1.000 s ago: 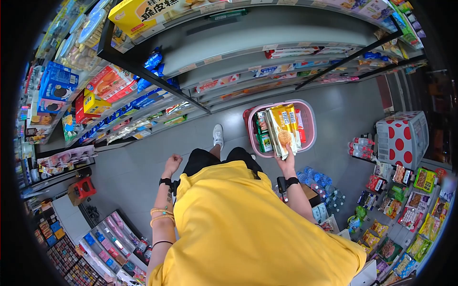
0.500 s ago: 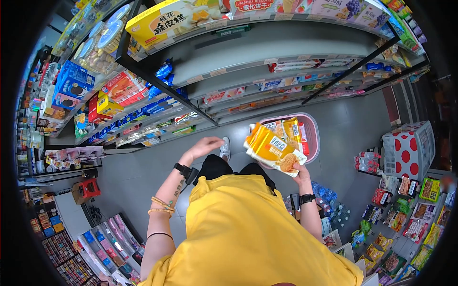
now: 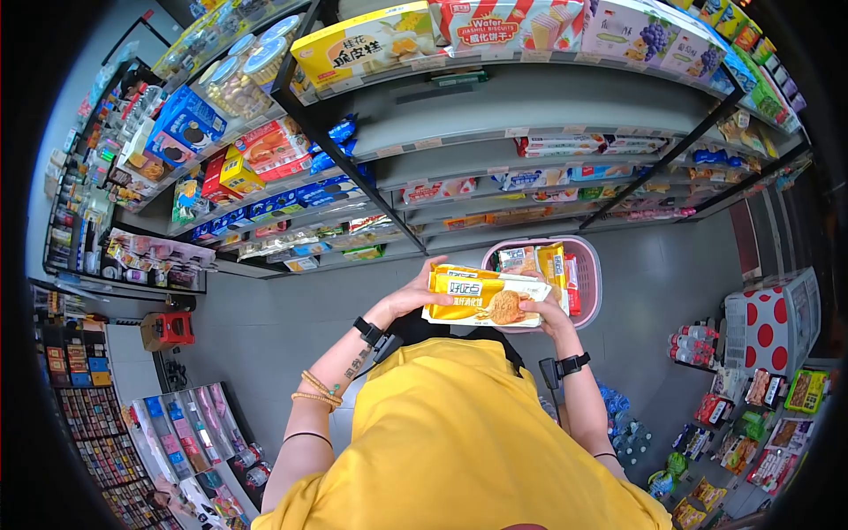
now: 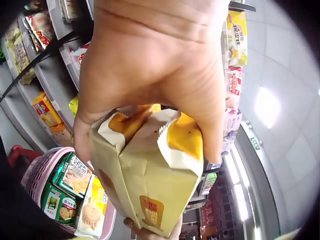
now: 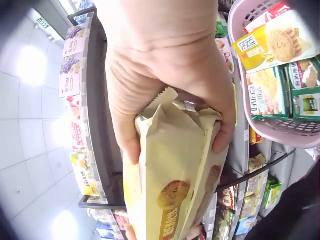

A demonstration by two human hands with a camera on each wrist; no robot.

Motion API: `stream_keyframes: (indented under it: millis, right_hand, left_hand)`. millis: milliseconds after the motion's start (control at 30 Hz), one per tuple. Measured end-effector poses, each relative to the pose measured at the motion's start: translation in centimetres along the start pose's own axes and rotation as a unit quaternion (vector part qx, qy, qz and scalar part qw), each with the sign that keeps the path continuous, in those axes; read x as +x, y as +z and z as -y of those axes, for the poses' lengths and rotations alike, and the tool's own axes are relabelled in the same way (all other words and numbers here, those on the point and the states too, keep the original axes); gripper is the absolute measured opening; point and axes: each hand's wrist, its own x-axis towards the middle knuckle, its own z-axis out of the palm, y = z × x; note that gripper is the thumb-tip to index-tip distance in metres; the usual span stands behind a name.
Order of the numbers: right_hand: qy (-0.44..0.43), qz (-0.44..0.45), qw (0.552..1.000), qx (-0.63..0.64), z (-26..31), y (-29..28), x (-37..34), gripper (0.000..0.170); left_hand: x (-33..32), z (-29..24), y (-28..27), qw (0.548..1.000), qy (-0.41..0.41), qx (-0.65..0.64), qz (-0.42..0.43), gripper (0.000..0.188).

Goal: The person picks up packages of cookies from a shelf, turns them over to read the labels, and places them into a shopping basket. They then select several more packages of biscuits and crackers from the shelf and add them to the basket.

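Observation:
Two yellow-and-white biscuit packs [image 3: 481, 298], pressed side by side, are held level in front of the body. My left hand [image 3: 412, 294] grips their left end, thumb on one side and fingers on the other, as the left wrist view shows around the crimped ends of the packs [image 4: 150, 170]. At the opposite end my right hand [image 3: 553, 314] pinches them between thumb and fingers. Just beyond the right hand, a pink basket [image 3: 594, 281] stands on the floor. Inside it lie green biscuit packs [image 4: 74, 176], another yellow-and-white pack [image 5: 272, 42] and a red pack [image 3: 572, 284].
Ahead runs a grey shelf unit [image 3: 495, 115] with boxed wafers [image 3: 508, 26] on top and snack packs lower down. Jars [image 3: 238, 84] stand at the left. On the right are a red-dotted white box [image 3: 767, 331], bottles [image 3: 693, 344] and a snack rack [image 3: 751, 424].
The right hand has lifted the biscuit packs out of the basket and toward the body. My left hand has come from the side to grip their other end. The head view has shifted.

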Motion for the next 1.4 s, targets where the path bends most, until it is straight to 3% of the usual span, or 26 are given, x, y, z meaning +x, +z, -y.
stream_keyframes:
  millis: [33, 167, 200, 300, 333, 433, 567, 833, 1000, 1400]
  right_hand:
    - [-0.001, 0.006, 1.000, -0.013, 0.4, 0.3, 0.5, 0.078]
    - [-0.016, -0.053, 0.998, 0.024, 1.6, 1.8, 3.1, 0.081]
    - [-0.053, -0.035, 0.998, 0.025, 1.0, 0.8, 4.4, 0.081]
    - [-0.081, 0.015, 0.985, 0.149, 2.5, 1.9, 6.0, 0.074]
    - [-0.090, -0.004, 0.989, 0.116, 3.0, 2.2, 6.4, 0.069]
    - [-0.070, -0.049, 0.995, 0.058, 3.6, 1.6, 7.4, 0.070]
    - [-0.035, -0.074, 0.994, 0.073, 1.6, 0.1, 7.4, 0.062]
    - [0.036, -0.194, 0.966, 0.168, -3.4, -4.1, 4.0, 0.053]
    - [0.049, -0.220, 0.955, 0.194, -6.7, -6.8, 3.1, 0.047]
    - [0.082, -0.221, 0.949, 0.209, -9.4, -6.9, 2.6, 0.041]
  left_hand:
    - [-0.1, -0.3, 0.1, 0.999, -0.002, 0.031, -0.018, 0.094]
    - [1.0, -0.1, -2.0, 0.990, -0.011, -0.121, -0.076, 0.070]
    - [1.5, 0.2, -3.2, 0.983, -0.016, -0.158, -0.091, 0.061]
    - [2.5, -0.3, -7.2, 0.968, -0.041, -0.229, -0.092, 0.054]
    - [2.7, -1.1, -8.0, 0.964, -0.024, -0.244, -0.098, 0.051]
    - [4.2, -3.7, -11.4, 0.956, -0.003, -0.264, -0.130, 0.050]
    - [6.5, -6.5, -15.4, 0.965, -0.016, -0.206, -0.164, 0.054]
    - [8.3, -10.1, -17.3, 0.964, -0.035, -0.199, -0.175, 0.050]
    - [9.1, -10.9, -17.6, 0.951, -0.044, -0.240, -0.188, 0.050]
    - [12.9, -10.0, -19.8, 0.965, 0.032, -0.167, -0.200, 0.045]
